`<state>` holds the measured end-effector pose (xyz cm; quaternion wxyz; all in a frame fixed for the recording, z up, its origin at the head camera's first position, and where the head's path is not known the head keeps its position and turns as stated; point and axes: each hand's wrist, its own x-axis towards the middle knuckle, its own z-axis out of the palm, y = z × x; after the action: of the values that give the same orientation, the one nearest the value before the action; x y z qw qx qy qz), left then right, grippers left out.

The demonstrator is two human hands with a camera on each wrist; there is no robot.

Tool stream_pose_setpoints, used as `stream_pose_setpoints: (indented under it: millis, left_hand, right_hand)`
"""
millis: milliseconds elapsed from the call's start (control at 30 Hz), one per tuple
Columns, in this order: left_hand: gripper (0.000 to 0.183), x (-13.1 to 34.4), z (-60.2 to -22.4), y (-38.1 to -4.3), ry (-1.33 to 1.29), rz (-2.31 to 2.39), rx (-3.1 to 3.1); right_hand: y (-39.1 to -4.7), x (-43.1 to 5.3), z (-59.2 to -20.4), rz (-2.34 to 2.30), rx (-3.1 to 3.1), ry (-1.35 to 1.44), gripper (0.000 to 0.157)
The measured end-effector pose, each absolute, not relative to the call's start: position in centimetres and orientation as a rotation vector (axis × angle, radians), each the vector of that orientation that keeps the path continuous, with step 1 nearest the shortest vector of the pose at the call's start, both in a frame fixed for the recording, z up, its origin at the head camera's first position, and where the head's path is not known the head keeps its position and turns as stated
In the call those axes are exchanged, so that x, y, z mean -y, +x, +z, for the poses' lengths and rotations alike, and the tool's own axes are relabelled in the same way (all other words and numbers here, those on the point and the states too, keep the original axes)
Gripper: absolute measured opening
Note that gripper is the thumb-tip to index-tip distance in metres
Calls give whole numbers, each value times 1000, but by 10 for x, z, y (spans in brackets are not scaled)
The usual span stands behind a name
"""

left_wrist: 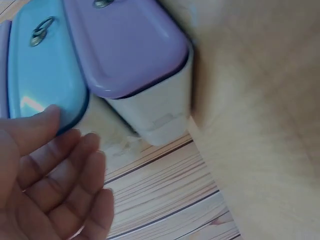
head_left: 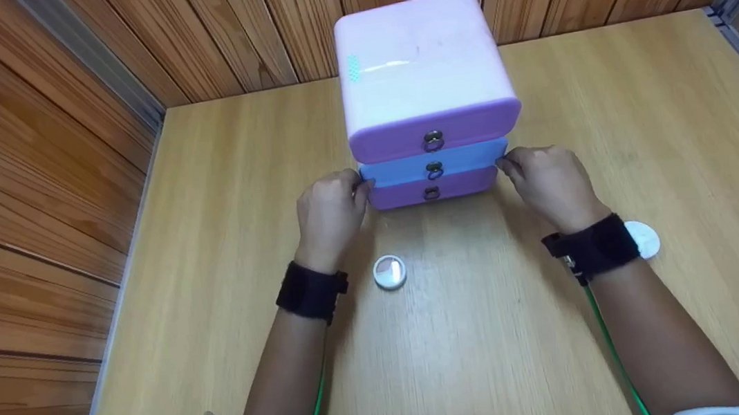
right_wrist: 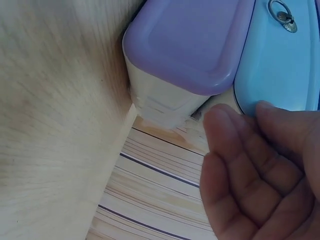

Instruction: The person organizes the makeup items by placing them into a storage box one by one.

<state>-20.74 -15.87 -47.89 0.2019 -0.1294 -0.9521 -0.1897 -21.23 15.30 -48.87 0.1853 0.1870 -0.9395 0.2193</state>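
A small drawer box with a pale pink top (head_left: 423,69) stands towards the back of the table, its front facing me. Between two purple drawers sits a blue drawer (head_left: 400,169), each front bearing a metal ring pull. My left hand (head_left: 330,215) pinches the left end of the blue drawer, thumb on its front and fingers curled at the side edge. At the opposite end, my right hand (head_left: 556,183) grips it likewise, its thumb (right_wrist: 277,120) on the blue front. The blue front stands slightly proud of the lower purple drawer (left_wrist: 135,45) in the left wrist view.
A small round white-rimmed container (head_left: 389,272) lies in front of the box. Partly hidden behind my right wristband is a white disc (head_left: 644,239). Wood-plank walls (head_left: 218,37) border the table, and green cables (head_left: 611,340) run along both forearms.
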Motion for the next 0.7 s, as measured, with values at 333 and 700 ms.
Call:
stream_pose_setpoints:
  millis: [333,700]
  left_hand:
    - [23,161,-476,-205,-301,-718,2683]
    - [22,162,-472,-205,-381,-713,2542]
  right_hand:
    - [-210,-111,-514,1624,2871,436,28]
    - [-217,-85,-538,2463,2625,2,39]
